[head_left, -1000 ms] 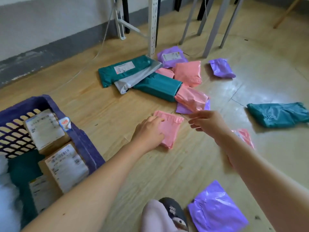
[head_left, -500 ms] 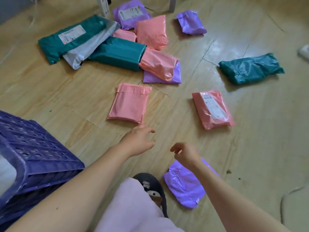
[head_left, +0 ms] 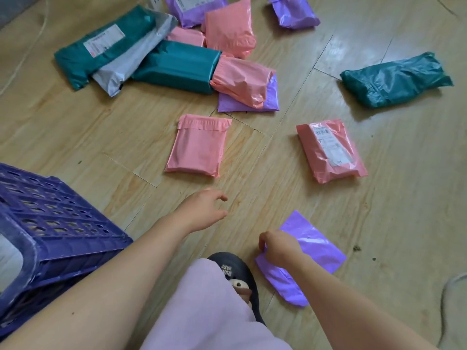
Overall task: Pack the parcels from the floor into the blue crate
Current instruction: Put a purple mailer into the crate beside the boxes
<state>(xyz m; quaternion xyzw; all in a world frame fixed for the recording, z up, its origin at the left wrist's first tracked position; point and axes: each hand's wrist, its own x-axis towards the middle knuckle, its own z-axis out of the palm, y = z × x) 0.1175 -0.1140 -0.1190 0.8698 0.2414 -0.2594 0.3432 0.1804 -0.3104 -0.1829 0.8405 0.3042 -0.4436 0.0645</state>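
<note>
- The blue crate stands at far left beside the person's leg, close enough to drop parcels in; its inside is barely in view.
- The left hand hovers over the floor, fingers loosely apart and holding nothing, just short of the plain pink parcel, likely its next pick.
- The right hand curls its fingers on the near edge of the purple parcel by the shoe, seemingly pinching it to lift.
- Further right, a labelled pink parcel and a teal parcel lie on the floor, not yet packed.
</note>
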